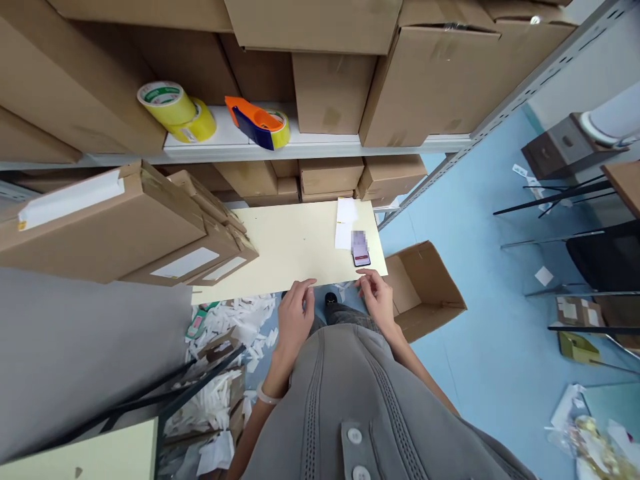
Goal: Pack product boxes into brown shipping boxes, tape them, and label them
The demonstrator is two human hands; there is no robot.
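Note:
My left hand (pixel 295 317) rests at the near edge of a pale yellow table (pixel 290 250), fingers curled loosely on the rim, holding nothing that I can see. At the same edge, further right, my right hand (pixel 377 297) has its fingers bent and pinched together; whether they hold anything is hidden. Just beyond my right hand a phone (pixel 361 253) lies on the table with white paper slips (pixel 345 223) behind it. Flat cardboard boxes (pixel 150 233) are stacked on the table's left side.
A shelf above holds yellow tape rolls (pixel 177 110), an orange and blue tape dispenser (pixel 257 123) and cartons. An open cardboard box (pixel 425 287) sits on the blue floor at right. White paper scraps (pixel 240 327) litter the floor at left. Chairs (pixel 590 267) stand far right.

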